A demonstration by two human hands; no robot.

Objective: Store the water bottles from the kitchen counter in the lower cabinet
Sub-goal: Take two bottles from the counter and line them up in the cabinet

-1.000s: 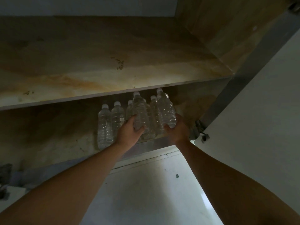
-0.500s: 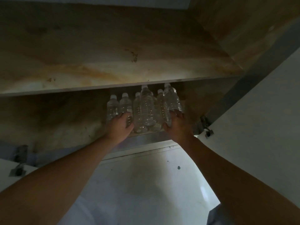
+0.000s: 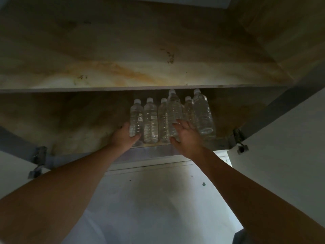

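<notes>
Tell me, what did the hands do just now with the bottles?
The left hand let go of the tall middle bottle, slid left and now holds the leftmost bottle. The right hand let go of the rightmost bottle and opened. The other bottles stayed standing in the cabinet.

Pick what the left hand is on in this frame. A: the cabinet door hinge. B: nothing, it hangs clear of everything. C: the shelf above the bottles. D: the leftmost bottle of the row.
D: the left hand holds the leftmost bottle near its base, with the thumb curled across the front, while the right hand is open in front of the other bottles.
</notes>
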